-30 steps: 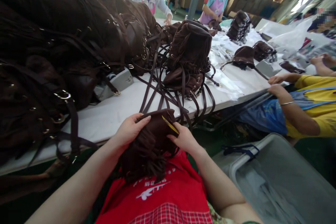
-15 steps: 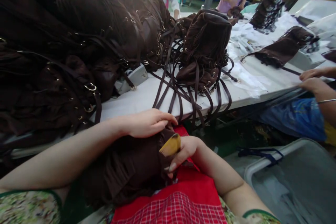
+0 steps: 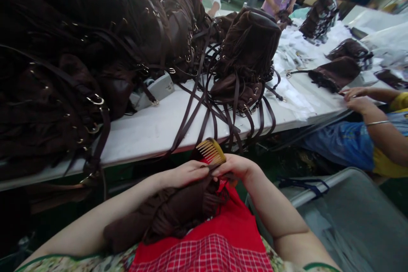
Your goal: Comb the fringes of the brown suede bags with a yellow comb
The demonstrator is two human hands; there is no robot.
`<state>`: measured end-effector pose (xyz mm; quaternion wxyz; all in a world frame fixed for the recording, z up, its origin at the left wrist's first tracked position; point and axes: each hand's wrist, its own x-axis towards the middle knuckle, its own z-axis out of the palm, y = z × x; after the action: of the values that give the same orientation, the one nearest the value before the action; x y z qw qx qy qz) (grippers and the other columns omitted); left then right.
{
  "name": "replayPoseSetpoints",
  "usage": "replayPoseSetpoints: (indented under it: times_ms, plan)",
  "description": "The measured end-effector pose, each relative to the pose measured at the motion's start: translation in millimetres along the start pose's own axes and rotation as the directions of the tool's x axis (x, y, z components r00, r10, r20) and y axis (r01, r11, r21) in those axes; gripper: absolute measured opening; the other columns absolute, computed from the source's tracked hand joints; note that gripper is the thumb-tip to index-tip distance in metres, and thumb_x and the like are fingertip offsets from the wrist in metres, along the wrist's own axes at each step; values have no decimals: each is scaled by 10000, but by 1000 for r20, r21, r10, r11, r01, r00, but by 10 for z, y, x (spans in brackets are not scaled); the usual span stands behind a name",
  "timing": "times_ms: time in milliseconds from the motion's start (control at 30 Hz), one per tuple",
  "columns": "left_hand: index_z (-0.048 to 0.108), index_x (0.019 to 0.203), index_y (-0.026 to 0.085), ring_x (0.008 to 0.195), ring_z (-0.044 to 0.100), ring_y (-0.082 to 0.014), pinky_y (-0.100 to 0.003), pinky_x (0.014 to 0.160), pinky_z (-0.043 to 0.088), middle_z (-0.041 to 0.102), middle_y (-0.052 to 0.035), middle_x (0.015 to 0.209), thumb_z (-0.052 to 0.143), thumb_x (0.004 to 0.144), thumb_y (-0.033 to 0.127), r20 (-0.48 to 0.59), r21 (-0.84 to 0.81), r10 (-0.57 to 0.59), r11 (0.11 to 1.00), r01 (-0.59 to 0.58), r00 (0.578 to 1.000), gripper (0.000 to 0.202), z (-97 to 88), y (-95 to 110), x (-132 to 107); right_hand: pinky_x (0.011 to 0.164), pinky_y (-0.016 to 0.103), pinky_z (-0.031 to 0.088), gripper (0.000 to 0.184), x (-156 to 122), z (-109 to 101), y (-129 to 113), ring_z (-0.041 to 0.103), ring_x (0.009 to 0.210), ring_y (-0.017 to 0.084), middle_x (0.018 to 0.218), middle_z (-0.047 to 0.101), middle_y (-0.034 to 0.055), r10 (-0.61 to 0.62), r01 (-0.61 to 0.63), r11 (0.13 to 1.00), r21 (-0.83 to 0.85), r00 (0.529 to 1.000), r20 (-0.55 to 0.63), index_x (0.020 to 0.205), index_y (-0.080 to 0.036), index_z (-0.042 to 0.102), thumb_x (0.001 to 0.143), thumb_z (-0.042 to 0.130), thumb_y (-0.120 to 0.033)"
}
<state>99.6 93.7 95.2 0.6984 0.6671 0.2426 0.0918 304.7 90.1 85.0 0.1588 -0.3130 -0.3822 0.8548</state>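
A dark brown fringed bag [image 3: 181,208] lies across my lap, over a red apron [image 3: 234,216]. My left hand [image 3: 186,173] is closed on the bag's upper edge, thumb and fingers pinching the brown material. In my right hand [image 3: 234,166] is a yellow comb [image 3: 219,153], its teeth pointing up and to the left. The fingertips of that hand also press on the brown material, right beside my left fingertips. Loose dark fringe hangs below them. My right palm hides part of the comb.
Brown bags [image 3: 127,38] with buckles are heaped on the white table [image 3: 137,136] at left. Another stack of bags [image 3: 248,46] has straps hanging over the front edge. A co-worker's hands [image 3: 358,97] touch a bag [image 3: 338,72] at right. A grey bin [image 3: 360,216] stands lower right.
My hands have come together at the bag's edge. The comb has turned from lying by the bag to standing teeth-up above it. The bag sits lower and looks more bunched.
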Motion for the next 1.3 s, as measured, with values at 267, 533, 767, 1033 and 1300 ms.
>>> replayPoseSetpoints:
  times_ms: [267,533,767,1033,1300]
  plan:
    - [684,1046,174,998,623,-203,-285,951,436,694,-41,1070,570,826,464,162,-109,-131,983,149,978,382,10,-78,-43,644,215,448,176,92,-128,34,559,632,100,696,633,-17,-134,77,976,-202,948,-287,747,-127,645,632,712,-243]
    - [711,891,155,995,616,-206,-300,929,438,698,-50,1036,656,755,434,-29,-468,-206,868,169,978,315,-41,-326,-47,661,251,422,260,-163,177,114,587,729,145,851,647,33,-536,-73,622,-780,686,-492,1074,-178,523,934,413,-368]
    - [686,952,166,910,625,-210,-319,865,477,713,-26,957,608,759,383,-48,-321,-260,918,232,964,301,38,-375,12,598,256,355,191,-41,528,371,600,707,162,831,630,42,-477,-371,26,-928,812,-338,850,-190,526,952,373,-240]
    - [712,914,196,915,621,-176,-271,946,438,703,4,927,414,911,350,31,26,-19,999,18,999,335,135,-237,-24,591,273,358,141,-55,129,572,632,715,181,884,651,65,-417,-372,-47,-927,851,-320,910,-210,537,918,396,-220]
    - [732,877,190,863,639,-182,-258,889,455,709,-11,867,391,906,530,-97,-64,-80,995,74,992,482,175,-286,-149,586,275,344,272,51,-192,599,652,743,192,835,665,64,-295,-492,45,-869,825,-482,927,-201,508,977,272,-326]
